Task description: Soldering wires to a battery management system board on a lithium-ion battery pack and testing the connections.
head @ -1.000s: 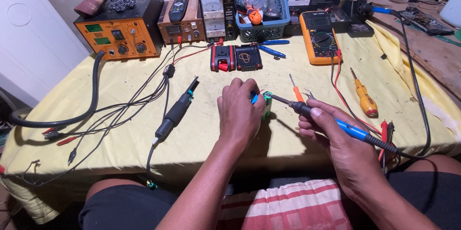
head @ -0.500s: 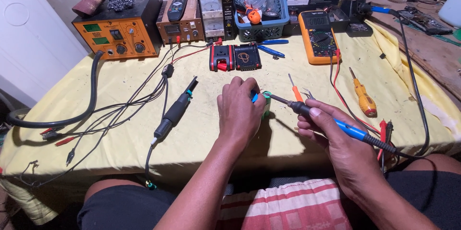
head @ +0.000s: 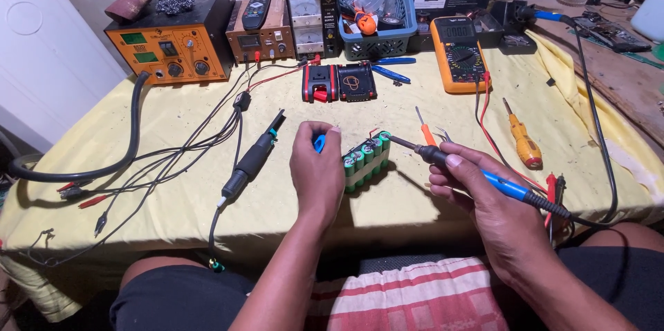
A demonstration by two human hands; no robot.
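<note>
Steadying the green cell pack [head: 366,160] on the yellow-covered worktop [head: 173,186] with our left hand [head: 317,168], fingers closed around its near end beside a small blue object [head: 319,143], we hold the blue-handled soldering iron [head: 477,173] in our right hand [head: 477,196], tip touching the pack's far end

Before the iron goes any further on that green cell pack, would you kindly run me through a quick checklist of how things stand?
1. Soldering iron gripped in the right hand: ok.
2. Iron tip at the near top corner of the green cell pack: ok; actual contact: cannot tell.
3. Left hand steadying the pack, fingers away from the tip: ok.
4. Small blue item at the left fingers: what it is, cannot tell.
5. Iron's cord trailing off the yellow cloth edge near the lap: not ok, could snag.
6. Black handpiece lying apart from the pack: ok.
</note>
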